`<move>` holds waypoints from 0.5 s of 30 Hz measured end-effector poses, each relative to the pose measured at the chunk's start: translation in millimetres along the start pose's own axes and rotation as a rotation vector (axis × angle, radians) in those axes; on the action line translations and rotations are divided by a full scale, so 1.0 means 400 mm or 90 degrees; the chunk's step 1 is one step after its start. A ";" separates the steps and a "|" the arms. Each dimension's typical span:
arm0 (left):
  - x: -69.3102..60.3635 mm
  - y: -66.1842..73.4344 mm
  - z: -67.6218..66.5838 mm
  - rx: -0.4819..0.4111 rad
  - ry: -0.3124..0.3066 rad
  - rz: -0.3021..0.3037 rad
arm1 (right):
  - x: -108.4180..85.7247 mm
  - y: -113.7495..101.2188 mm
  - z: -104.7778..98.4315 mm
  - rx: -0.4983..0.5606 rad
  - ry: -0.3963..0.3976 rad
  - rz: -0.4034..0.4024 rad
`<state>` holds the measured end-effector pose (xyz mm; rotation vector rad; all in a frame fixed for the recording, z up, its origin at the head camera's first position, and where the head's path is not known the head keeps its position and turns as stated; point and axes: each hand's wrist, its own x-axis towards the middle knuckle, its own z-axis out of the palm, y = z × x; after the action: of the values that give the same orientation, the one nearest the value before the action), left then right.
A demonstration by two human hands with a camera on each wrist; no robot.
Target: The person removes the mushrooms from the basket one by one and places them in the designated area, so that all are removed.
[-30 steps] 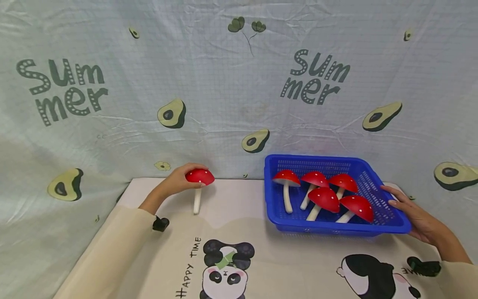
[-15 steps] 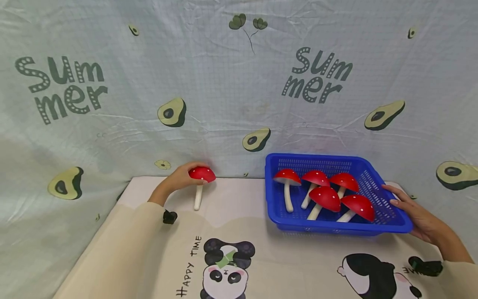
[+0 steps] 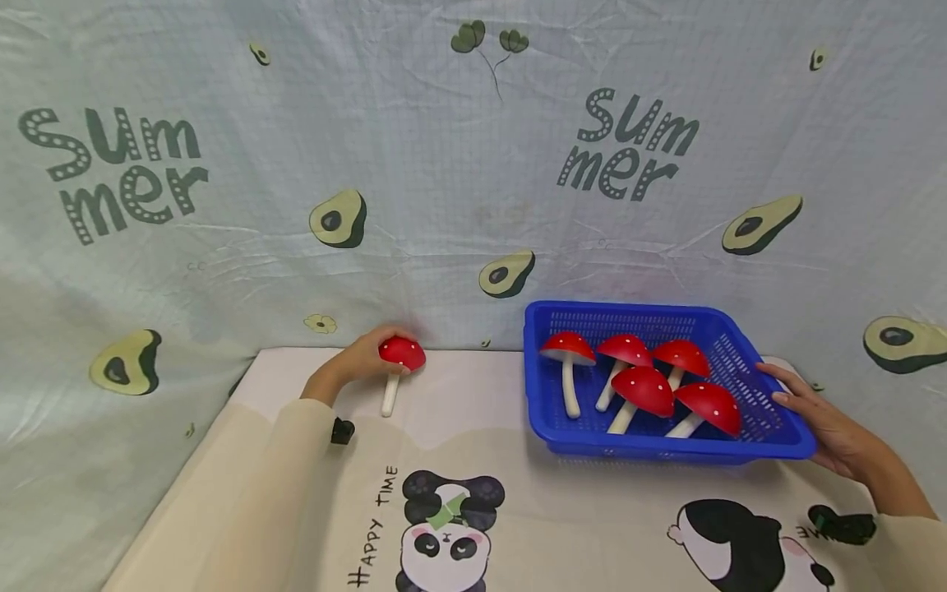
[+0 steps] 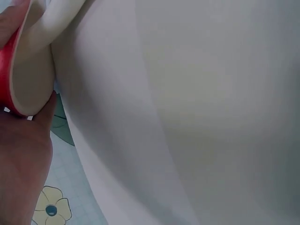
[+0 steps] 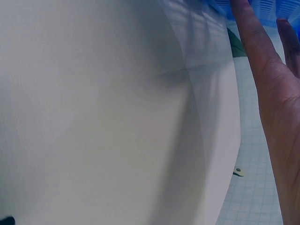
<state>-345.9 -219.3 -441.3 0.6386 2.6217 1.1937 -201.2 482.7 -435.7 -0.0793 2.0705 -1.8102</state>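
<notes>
The left hand (image 3: pixel 361 357), fingers curled, grips a mushroom (image 3: pixel 403 352) by its cap, stem below them. Well right, five others (image 3: pixel 644 390) lie in a basket (image 3: pixel 629 448); the right hand (image 3: pixel 834 434), fingers fairly straight, touches its right side.

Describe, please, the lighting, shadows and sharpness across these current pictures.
Head: fairly even light, with the blue perforated plastic basket crisp; left wrist: the smooth pale tabletop shows broad soft shadow; right wrist: streaky shadows fall on that tabletop near the basket.

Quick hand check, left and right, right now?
Left hand: holding a red-capped toy mushroom by its cap.
Right hand: open, touching the blue perforated basket.
</notes>
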 end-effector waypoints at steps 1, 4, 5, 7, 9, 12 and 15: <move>0.000 0.000 0.000 0.001 -0.001 0.003 | -0.001 -0.001 -0.001 -0.001 0.002 -0.002; 0.001 0.001 0.000 0.006 -0.005 0.003 | -0.002 -0.002 -0.002 0.004 0.008 0.000; 0.000 0.002 0.000 0.007 -0.006 0.001 | -0.002 -0.002 -0.002 0.003 0.009 0.002; -0.003 0.003 0.001 0.008 -0.005 -0.010 | -0.002 -0.002 0.000 0.003 0.012 0.007; -0.007 0.004 -0.001 0.004 -0.003 -0.015 | -0.001 -0.001 0.003 0.000 0.016 0.011; -0.013 0.001 -0.004 -0.005 -0.005 -0.017 | 0.000 0.000 0.005 -0.003 0.020 0.011; -0.016 -0.004 -0.007 -0.007 -0.006 -0.012 | 0.002 0.000 0.005 0.004 0.017 0.007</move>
<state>-341.9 -225.0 -440.6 0.6148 2.6053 1.1967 -201.2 480.4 -436.0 -0.0421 2.0796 -1.8207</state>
